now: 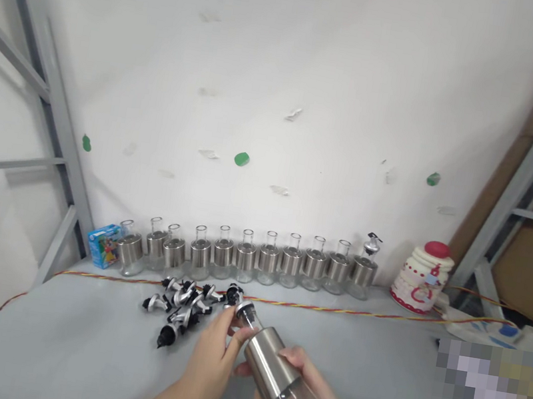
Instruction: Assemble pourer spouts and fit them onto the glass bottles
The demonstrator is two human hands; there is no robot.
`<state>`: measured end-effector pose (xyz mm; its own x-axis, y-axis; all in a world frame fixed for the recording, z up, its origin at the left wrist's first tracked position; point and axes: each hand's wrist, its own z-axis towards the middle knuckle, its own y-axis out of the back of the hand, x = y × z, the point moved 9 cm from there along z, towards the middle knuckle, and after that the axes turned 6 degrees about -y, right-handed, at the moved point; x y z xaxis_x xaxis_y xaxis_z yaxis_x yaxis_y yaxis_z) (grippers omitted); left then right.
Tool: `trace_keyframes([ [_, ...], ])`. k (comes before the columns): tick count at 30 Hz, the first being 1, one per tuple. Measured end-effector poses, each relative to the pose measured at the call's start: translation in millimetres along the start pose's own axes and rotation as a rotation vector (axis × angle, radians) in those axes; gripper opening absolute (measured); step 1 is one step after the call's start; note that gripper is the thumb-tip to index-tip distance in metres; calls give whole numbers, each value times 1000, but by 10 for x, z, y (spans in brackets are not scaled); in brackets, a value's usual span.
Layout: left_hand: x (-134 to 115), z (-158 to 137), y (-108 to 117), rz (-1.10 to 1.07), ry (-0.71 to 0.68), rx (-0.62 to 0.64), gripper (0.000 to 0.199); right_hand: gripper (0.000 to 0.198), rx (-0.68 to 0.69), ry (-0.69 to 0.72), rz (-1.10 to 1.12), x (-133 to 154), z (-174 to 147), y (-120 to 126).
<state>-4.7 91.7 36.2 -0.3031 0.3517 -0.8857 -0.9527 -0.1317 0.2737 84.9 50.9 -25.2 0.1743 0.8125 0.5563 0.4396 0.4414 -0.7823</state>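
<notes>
A glass oil bottle (272, 362) with a brushed steel sleeve lies tilted across my right hand (318, 386), whose fingers wrap round its body. Its neck points up and to the left. My left hand (212, 353) is at the mouth of that bottle, fingers closed on a silver and black pourer stopper (244, 306). The stopper's black lower end shows inside the glass neck; how deep it is seated I cannot tell. Just left of this hand, several loose pourer stoppers (184, 311) lie in a pile on the grey table (96, 348).
Along the wall stands a row of similar bottles (246, 258), most with bare necks. The rightmost bottle (363, 277) carries a stopper. A small blue box (103, 246) ends the row at left; a cream and red jar (420, 281) stands right. A twisted red-yellow cord (330, 309) crosses the table.
</notes>
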Motion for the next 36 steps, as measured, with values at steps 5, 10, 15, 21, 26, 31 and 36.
trace_keyframes([
  [5,11,-59,-57,-57,-59,-36,25,55,-85,40,60,-3,-29,-77],
  [10,-30,-141,-84,-138,-68,-113,35,53,-46,76,83,-14,-13,-117],
  [15,-10,-140,-133,-155,-42,-74,39,49,-14,79,128,-7,31,-103],
  [21,-49,-49,-108,-37,-97,-12,31,50,-30,50,88,-11,37,-22],
  [26,120,24,-175,-148,36,56,43,38,-323,119,-117,189,-102,229],
  [31,359,11,-205,-190,97,24,52,41,-853,648,-417,1136,-788,580],
  [36,264,-54,-266,-26,-15,108,44,66,-1622,1224,-724,1873,-2057,999],
])
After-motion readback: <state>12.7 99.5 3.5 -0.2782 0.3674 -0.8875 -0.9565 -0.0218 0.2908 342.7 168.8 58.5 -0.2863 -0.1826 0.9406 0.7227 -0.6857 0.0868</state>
